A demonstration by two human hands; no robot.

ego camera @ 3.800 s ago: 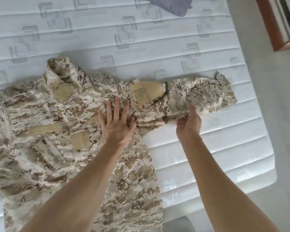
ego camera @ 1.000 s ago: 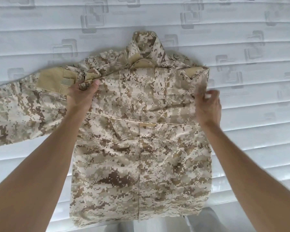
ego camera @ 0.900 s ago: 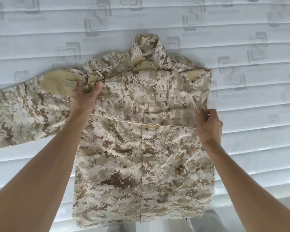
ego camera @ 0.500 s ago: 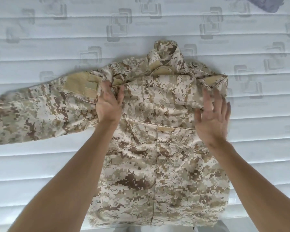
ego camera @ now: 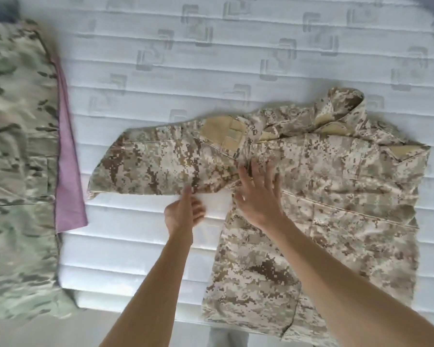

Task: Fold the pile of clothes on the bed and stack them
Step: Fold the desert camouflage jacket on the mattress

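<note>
A desert-camouflage jacket [ego camera: 336, 196] lies front up on the white mattress [ego camera: 211, 58], collar toward the far side. Its right sleeve is folded across the chest. Its left sleeve [ego camera: 161, 166] stretches out flat to the left. My left hand [ego camera: 183, 214] is at the sleeve's lower edge near the armpit, thumb and fingers pinching the cloth there. My right hand [ego camera: 258, 194] presses flat, fingers spread, on the jacket where the sleeve joins the body.
A green camouflage garment [ego camera: 18, 159] lies at the left over a lilac cloth [ego camera: 68, 171], blurred. The mattress's near edge [ego camera: 135, 304] runs below my arms, with floor beyond it. Dark cloth shows in both top corners.
My right hand crossed from the jacket's right side to the left armpit and lies flat. My left hand dropped from the shoulder to the sleeve's lower edge. The view swung left.
</note>
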